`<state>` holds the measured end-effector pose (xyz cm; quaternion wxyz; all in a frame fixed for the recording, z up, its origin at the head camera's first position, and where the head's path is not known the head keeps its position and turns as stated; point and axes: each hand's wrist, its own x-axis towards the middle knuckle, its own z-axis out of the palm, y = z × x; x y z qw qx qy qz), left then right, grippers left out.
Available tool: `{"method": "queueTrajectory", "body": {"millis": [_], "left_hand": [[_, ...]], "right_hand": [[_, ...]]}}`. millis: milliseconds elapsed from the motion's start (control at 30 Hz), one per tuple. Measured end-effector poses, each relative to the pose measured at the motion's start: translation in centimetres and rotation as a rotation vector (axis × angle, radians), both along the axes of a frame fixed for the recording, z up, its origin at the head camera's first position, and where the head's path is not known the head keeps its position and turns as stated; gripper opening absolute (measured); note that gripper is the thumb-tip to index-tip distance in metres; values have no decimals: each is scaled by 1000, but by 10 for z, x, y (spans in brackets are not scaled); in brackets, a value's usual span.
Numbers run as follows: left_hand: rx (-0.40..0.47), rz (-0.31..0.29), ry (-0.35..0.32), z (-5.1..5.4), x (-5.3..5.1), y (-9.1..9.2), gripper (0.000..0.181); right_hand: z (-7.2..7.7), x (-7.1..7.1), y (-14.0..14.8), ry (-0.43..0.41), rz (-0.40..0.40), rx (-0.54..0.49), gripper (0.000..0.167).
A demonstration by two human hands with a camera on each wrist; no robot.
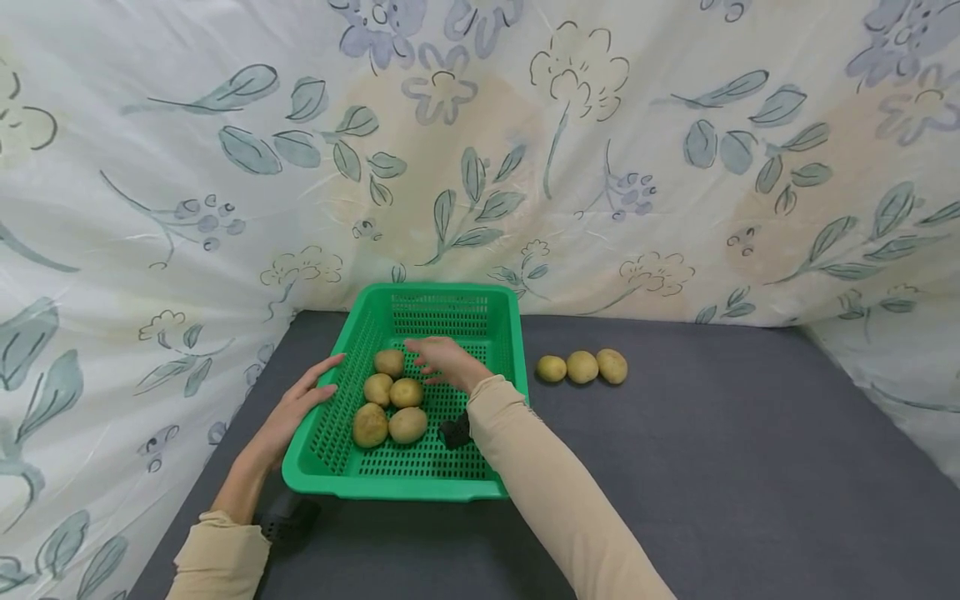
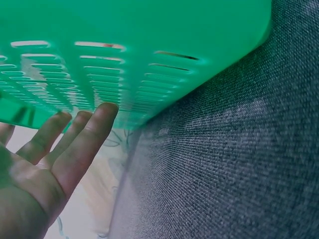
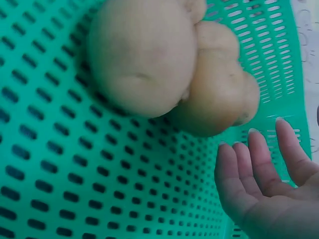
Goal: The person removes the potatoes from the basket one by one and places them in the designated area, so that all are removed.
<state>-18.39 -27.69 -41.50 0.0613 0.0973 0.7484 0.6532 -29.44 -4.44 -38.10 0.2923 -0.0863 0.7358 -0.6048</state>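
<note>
A green perforated basket stands on the dark cloth with several potatoes grouped in its left half. My left hand rests its fingers against the basket's left side; in the left wrist view the hand has its fingers extended beside the slotted wall. Inside the basket, my right hand hovers just right of the farthest potato, holding nothing. The right wrist view shows that hand with its fingers spread near the potatoes.
Three more potatoes lie in a row on the dark cloth, right of the basket. A floral sheet hangs behind and at the sides. A dark wrist device is at the right sleeve.
</note>
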Motion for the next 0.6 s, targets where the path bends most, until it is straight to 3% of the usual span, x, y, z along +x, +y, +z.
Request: {"method": "queueTrajectory", "body": {"millis": [300, 600], "left_hand": [[11, -2, -7, 0, 0, 0, 57], [7, 3, -8, 0, 0, -1, 57]], "right_hand": [[-4, 4, -2, -2, 46, 110, 41], [-7, 8, -1, 20, 153, 156, 39]]}}
